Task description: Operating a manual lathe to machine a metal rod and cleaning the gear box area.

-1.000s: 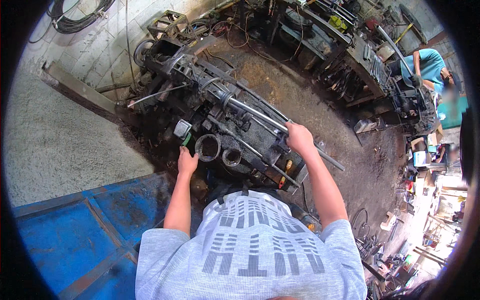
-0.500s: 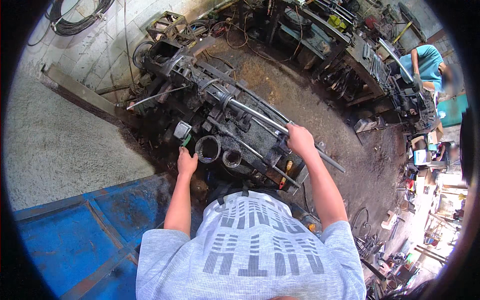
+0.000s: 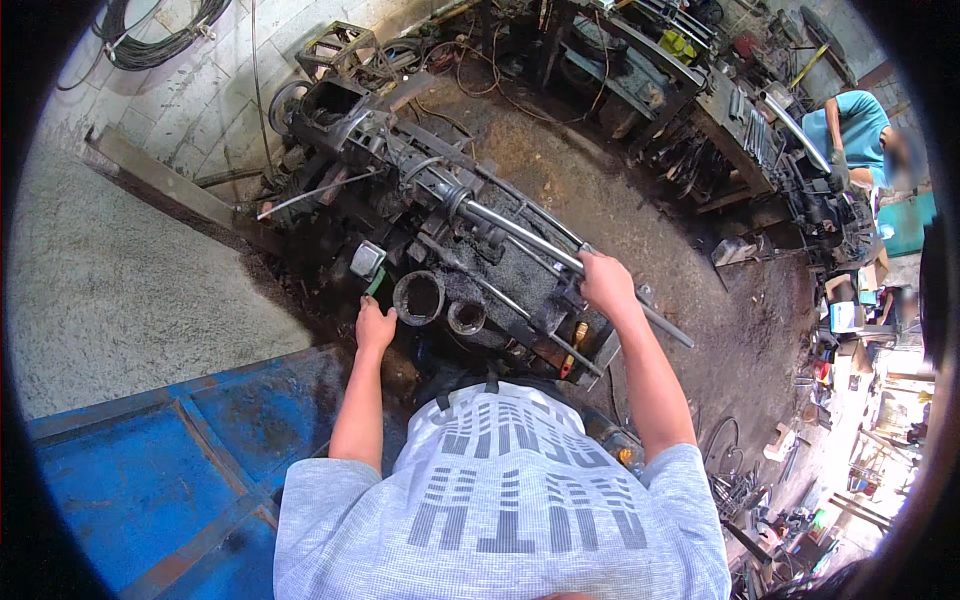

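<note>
A dark, greasy machine (image 3: 415,172) stretches diagonally in front of me, with a long shiny metal rod (image 3: 525,235) running out of it toward the right. My right hand (image 3: 606,284) is closed around that rod near its outer end. On the left, the fingers of my left hand (image 3: 375,326) pinch the lower end of a green handle (image 3: 376,281) beside a small grey metal box (image 3: 367,260). Two round cans, a larger can (image 3: 419,297) and a smaller can (image 3: 466,317), stand on the machine's near side. A screwdriver with a yellowish handle (image 3: 579,335) lies to their right.
Blue metal panels (image 3: 120,470) lie at lower left, below a grey wall. Coiled cable (image 3: 160,45) hangs at upper left. A workbench (image 3: 730,120) loaded with metal bars stands at upper right, where a co-worker in a teal shirt (image 3: 858,125) bends over. Scattered parts cover the right side.
The whole view has shifted very slightly. Both hands keep their holds on the rod and the green handle.
</note>
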`<state>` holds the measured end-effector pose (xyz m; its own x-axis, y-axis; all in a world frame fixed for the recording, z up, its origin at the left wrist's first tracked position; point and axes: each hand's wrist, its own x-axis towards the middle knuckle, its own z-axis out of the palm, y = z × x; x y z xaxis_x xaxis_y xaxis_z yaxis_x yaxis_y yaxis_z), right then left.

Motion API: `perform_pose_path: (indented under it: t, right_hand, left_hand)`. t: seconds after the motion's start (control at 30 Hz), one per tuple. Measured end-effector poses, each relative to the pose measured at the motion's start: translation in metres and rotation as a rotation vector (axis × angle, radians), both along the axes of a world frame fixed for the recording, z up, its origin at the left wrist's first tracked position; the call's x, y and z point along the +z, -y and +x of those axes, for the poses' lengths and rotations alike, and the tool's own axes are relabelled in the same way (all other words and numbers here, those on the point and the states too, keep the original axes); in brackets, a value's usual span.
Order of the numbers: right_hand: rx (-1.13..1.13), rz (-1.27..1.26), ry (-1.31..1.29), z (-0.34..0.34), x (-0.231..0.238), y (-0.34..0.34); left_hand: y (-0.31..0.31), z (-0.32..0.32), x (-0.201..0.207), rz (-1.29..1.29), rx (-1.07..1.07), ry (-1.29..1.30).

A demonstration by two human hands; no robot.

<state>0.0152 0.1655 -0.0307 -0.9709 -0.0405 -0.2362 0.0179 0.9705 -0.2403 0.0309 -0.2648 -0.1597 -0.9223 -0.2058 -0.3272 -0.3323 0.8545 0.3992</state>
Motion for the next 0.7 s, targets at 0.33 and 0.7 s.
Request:
perform_pose_path:
  t: [0.33,0.7]
  right_hand:
    - [-0.020,0.002,-0.021,0.001,0.001,0.002]
    - [-0.235,-0.093,0.082,0.023,0.018,-0.012]
  left_hand:
    - [0.006,0.007,-0.009,-0.051,-0.023,-0.078]
    - [0.013,-0.008,-0.016,-0.019,0.144,-0.240]
